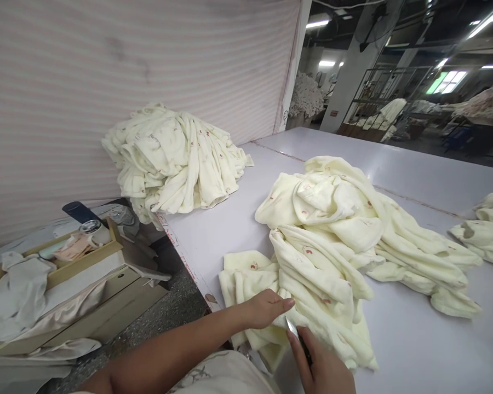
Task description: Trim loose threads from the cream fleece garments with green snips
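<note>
Along the near edge of the worktop (435,350), just before my body, lies the pale yellow fleece garment (320,268), crumpled in loose folds and printed with small red figures. My left hand (267,309) is over its near side; this grip is closed, with the thumb extended to the right, and it pinches the cloth. My right hand (324,361) comes from below with its grip closed around a small cutting tool (291,327). Its silver blade points up, close to my left thumb; the handle is mostly covered by my fingers, so I cannot tell its exact type.

Beyond the garment, and touching it, is a heap of the same fleece (332,202), which trails away to the right. At the far right rests another bunch of pale cloth (487,230), apart from this heap. A bigger pile of fleece garments (181,158) sits at the left corner, near a pink-striped hanging sheet (148,65). Lower, at my left, a wooden cabinet (119,295) carries white cloth (20,284) over its side. Far behind, I see a metal rack (370,98) near a pillar (357,60).
</note>
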A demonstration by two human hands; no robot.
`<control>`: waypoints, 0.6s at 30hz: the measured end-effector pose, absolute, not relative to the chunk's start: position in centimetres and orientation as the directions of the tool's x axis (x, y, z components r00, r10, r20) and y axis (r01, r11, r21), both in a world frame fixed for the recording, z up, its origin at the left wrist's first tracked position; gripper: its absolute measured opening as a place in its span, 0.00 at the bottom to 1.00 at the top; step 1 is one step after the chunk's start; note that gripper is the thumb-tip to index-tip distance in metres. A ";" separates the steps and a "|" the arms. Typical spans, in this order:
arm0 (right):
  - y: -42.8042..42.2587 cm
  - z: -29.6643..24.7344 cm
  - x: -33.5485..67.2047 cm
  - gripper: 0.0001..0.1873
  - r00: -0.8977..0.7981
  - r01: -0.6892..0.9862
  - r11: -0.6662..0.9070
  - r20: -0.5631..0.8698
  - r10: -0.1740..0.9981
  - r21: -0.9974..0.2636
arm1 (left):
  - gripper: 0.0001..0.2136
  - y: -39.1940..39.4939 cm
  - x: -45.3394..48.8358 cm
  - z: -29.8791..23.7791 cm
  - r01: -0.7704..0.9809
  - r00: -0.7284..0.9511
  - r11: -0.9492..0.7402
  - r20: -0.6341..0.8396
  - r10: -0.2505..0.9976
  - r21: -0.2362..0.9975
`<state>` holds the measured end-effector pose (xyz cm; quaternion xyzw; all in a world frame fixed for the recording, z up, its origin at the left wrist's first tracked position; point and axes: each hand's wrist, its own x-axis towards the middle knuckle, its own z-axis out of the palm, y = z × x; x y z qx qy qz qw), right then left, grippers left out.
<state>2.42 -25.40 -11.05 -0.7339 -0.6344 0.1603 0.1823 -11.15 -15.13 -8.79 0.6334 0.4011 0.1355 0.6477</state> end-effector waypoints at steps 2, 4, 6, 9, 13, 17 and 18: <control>-25.6 -11.1 2.6 0.26 0.138 0.827 -0.130 -0.027 0.990 -0.547 | 0.27 -15.2 -11.0 -8.8 0.317 0.638 0.187 -0.355 0.683 0.930; -25.7 -11.1 2.7 0.26 0.148 0.788 -0.153 -0.057 0.987 -0.596 | 0.28 -15.3 -10.9 -8.8 0.300 0.628 0.211 -0.359 0.690 0.930; -25.8 -11.2 2.6 0.26 0.162 0.776 -0.180 -0.085 0.983 -0.605 | 0.28 -15.3 -10.8 -8.8 0.293 0.616 0.224 -0.363 0.700 0.929; -25.8 -11.5 2.2 0.25 0.178 0.791 -0.200 -0.094 0.979 -0.578 | 0.28 -15.5 -10.8 -8.8 0.297 0.601 0.222 -0.362 0.713 0.929; -25.7 -12.1 1.5 0.24 0.219 0.806 -0.228 -0.082 0.972 -0.546 | 0.28 -15.8 -10.6 -8.9 0.320 0.588 0.199 -0.359 0.725 0.926; -25.8 -11.9 2.3 0.25 0.200 0.652 -0.223 -0.120 0.973 -0.725 | 0.27 -15.9 -10.8 -9.4 0.364 0.563 0.178 -0.369 0.739 0.914; -25.9 -11.7 2.8 0.25 0.217 0.597 -0.234 -0.126 0.968 -0.768 | 0.27 -15.7 -11.2 -9.6 0.380 0.556 0.164 -0.366 0.746 0.910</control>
